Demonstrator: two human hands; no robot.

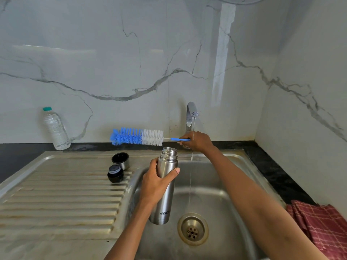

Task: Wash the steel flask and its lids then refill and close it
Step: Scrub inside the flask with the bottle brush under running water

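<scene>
Starting nearest the camera, the tall brushed-steel flask (165, 186) stands open-mouthed over the steel sink basin (221, 196), at 9 o'clock from the round drain (193, 228). The left hand (155, 182) wraps its upper body, fingers behind and thumb in front, just below the threaded neck. Judgement: the flask is rigid and dent-resistant, but its polished wall will be slippery when wet; grip mid-body or just under the neck, not the threads.

At 10 o'clock from the flask, the black inner stopper (115, 174) and the steel-sided cup lid (120, 161) rest on the ribbed steel drainboard (56, 199). Both look light and easily knocked.

Farther back, the right hand (197, 140) pinches the thin handle of the blue-and-white bottle brush (137, 136), bristles pointing to 9 o'clock, above the flask mouth. The bristles look soft and the wire handle flexible. Water runs from the chrome tap (190, 117).
</scene>
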